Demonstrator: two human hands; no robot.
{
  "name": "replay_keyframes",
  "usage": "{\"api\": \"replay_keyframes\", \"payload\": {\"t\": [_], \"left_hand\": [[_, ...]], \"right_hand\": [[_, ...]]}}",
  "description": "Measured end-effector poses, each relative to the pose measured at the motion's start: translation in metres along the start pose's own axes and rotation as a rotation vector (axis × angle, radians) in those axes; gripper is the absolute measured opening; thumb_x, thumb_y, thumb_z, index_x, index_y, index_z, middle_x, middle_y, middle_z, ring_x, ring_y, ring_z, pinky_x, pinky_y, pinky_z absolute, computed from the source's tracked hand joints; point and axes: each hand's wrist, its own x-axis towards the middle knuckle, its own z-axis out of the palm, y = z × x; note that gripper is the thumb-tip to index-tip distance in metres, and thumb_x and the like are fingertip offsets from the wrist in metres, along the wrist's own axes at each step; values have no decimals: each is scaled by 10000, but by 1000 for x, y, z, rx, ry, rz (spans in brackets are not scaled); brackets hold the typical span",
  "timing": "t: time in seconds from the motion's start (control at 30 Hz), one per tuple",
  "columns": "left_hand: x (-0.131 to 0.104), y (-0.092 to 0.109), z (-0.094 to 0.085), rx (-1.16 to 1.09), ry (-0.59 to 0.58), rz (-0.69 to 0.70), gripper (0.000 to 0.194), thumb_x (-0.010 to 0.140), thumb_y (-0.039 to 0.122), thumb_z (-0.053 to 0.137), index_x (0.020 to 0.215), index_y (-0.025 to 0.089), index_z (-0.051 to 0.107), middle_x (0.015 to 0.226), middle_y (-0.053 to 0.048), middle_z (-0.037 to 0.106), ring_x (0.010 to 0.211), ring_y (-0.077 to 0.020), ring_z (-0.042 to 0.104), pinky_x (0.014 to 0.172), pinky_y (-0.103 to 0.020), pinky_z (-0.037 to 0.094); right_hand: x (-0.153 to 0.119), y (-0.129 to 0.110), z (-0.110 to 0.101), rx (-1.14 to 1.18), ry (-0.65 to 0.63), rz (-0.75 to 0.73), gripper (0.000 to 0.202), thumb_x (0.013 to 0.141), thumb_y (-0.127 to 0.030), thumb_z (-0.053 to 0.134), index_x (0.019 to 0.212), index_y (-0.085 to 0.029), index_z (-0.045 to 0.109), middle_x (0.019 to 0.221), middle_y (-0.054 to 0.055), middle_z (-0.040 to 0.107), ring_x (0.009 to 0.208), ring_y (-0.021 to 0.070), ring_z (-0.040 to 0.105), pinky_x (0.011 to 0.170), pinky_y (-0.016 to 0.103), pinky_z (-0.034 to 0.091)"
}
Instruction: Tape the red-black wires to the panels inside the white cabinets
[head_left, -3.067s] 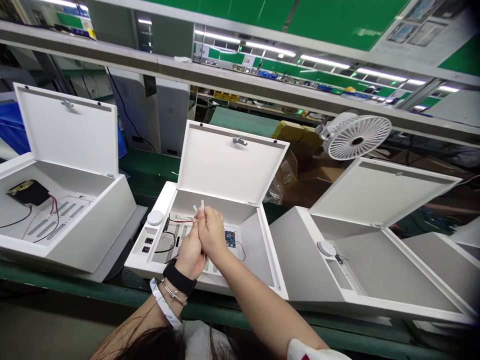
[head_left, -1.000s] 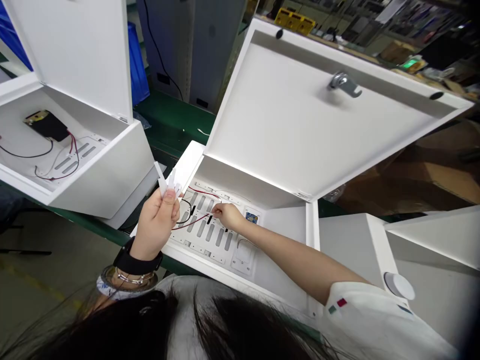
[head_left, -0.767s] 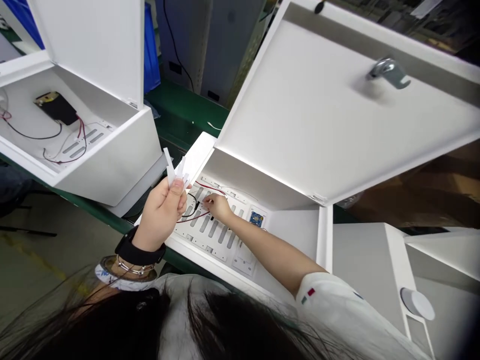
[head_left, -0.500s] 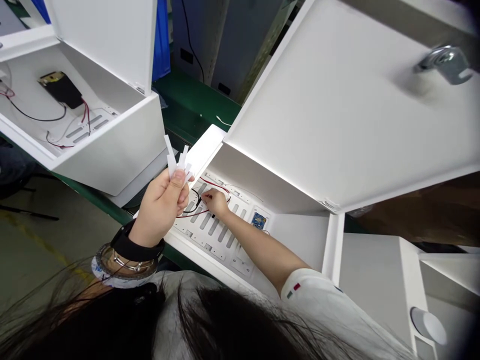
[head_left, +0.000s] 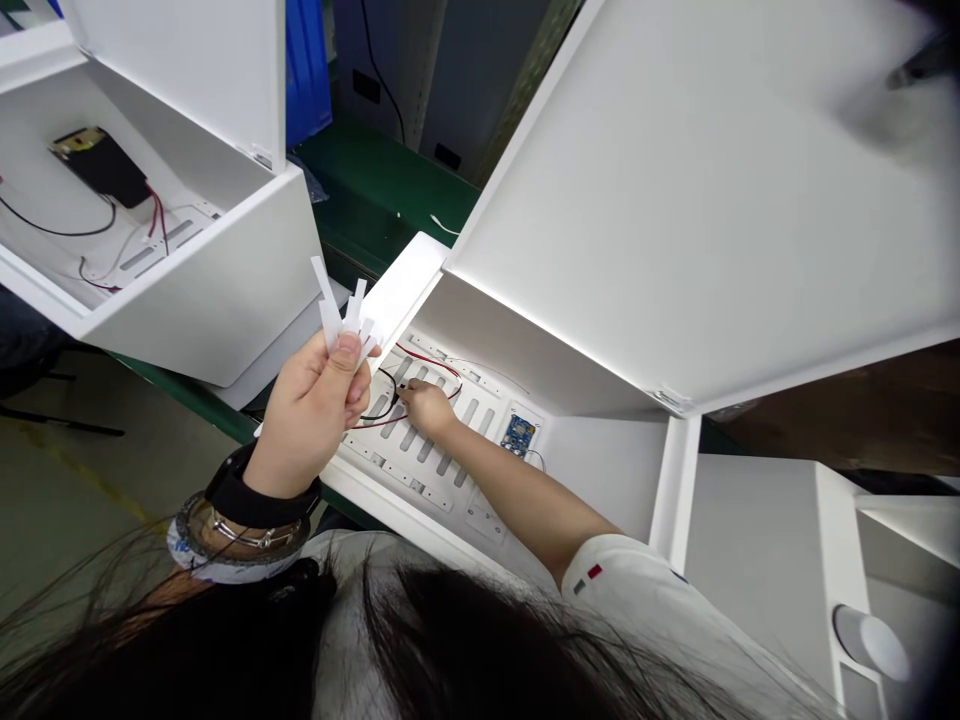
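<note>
My left hand (head_left: pixel 319 400) is closed around several white strips (head_left: pixel 328 290) that fan upward, over the left edge of an open white metal box (head_left: pixel 600 460). Inside that box my right hand (head_left: pixel 426 405) is closed at the black cable (head_left: pixel 388 385), its fingertips low over the slotted plate (head_left: pixel 450 440); what exactly they pinch is too small to make out. Red wires (head_left: pixel 427 357) run past my right fingers. A blue circuit board (head_left: pixel 518 435) sits on the plate, to the right of my right hand.
The box's lid (head_left: pixel 675 200) stands raised at the right. Another open white box (head_left: pixel 210 280) with a black module (head_left: pixel 101 165) is at the left. A third box (head_left: pixel 757 560) is at the lower right. The green table (head_left: pixel 390 190) runs behind.
The view has shifted slightly, so the left box sits further left. My left hand, still holding the strips, appears a little further left. My right hand stays by the black cable.
</note>
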Motion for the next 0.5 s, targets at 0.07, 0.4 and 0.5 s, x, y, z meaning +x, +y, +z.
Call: {"api": "replay_keyframes", "payload": {"t": [0.07, 0.4, 0.5], "left_hand": [[0, 0, 0, 0, -3, -4, 286, 921, 459, 519, 871, 191, 604, 580, 29, 373, 450, -59, 345, 381, -164, 250], [0, 1, -1, -3, -25, -16, 297, 911, 474, 538, 883, 185, 597, 576, 41, 379, 458, -53, 341, 386, -160, 253], [0, 1, 0, 15, -33, -1, 296, 914, 476, 534, 885, 188, 593, 574, 44, 381, 462, -53, 344, 388, -163, 257]], "right_hand": [[0, 0, 2, 10, 10, 5, 379, 936, -139, 400, 1169, -176, 696, 952, 116, 630, 808, 204, 577, 700, 301, 382], [2, -1, -3, -61, -64, -22, 386, 914, -125, 405, 1178, -179, 682, 985, 108, 617, 815, 193, 565, 710, 281, 382], [4, -4, -7, -74, -92, -23, 378, 948, -164, 389, 1217, -184, 655, 1004, 111, 616, 858, 198, 573, 750, 278, 395]]}}
